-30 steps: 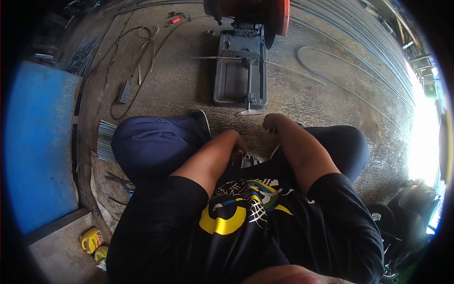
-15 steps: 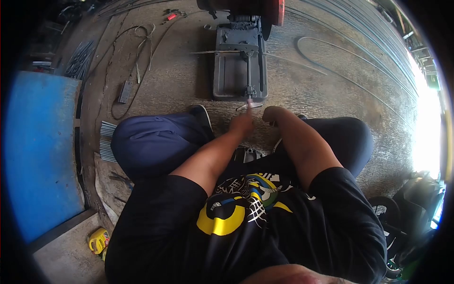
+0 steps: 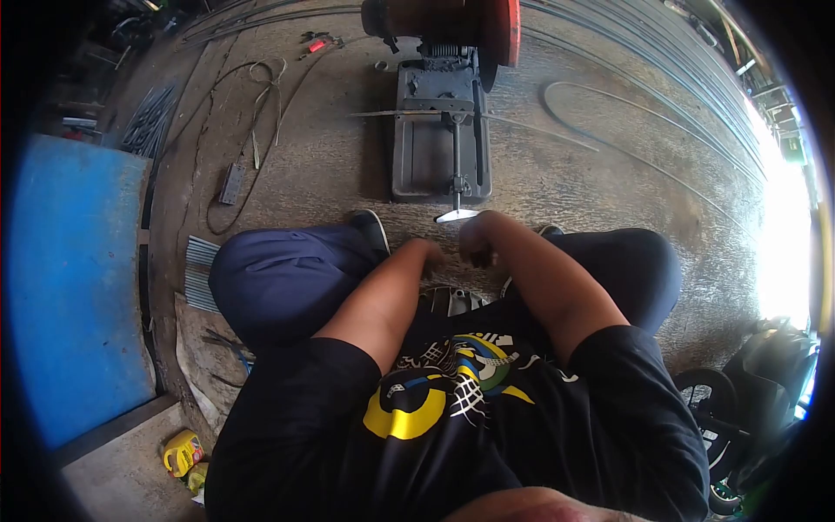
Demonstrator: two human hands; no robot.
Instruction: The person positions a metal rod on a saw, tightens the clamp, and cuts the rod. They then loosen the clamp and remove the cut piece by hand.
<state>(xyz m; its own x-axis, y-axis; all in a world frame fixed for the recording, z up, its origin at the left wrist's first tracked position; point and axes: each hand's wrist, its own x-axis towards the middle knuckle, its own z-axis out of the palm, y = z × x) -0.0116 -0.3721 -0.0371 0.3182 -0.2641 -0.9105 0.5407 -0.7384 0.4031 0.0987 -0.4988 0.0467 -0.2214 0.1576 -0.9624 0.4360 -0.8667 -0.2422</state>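
Note:
In front of my crossed legs stands a chop saw (image 3: 441, 161) with a dark base. A thin metal rod (image 3: 539, 130) lies across its vise and sticks out on both sides. The vise screw ends in a pale T-shaped handle (image 3: 456, 216) on the side toward me. My right hand (image 3: 476, 242) hangs beside that handle's right end, wrist bent and fingers loosely down, apparently holding nothing. Lower and to the left is my left hand (image 3: 430, 255), apart from the handle; its fingers are partly hidden and blurred. Below the hands, a metal part (image 3: 454, 301) shows between my legs.
Long metal rods (image 3: 661, 83) run along the right side. A power strip (image 3: 231, 185) and its cable lie at left, near cut rods (image 3: 202, 274). Red-handled pliers (image 3: 317, 44) rest at the back. A blue panel (image 3: 78, 278) borders the left, above a yellow container (image 3: 182, 452).
My left hand has left the T-handle and drawn back toward me and leftward. The handle has turned slightly. My right hand has shifted a little left, beside the handle.

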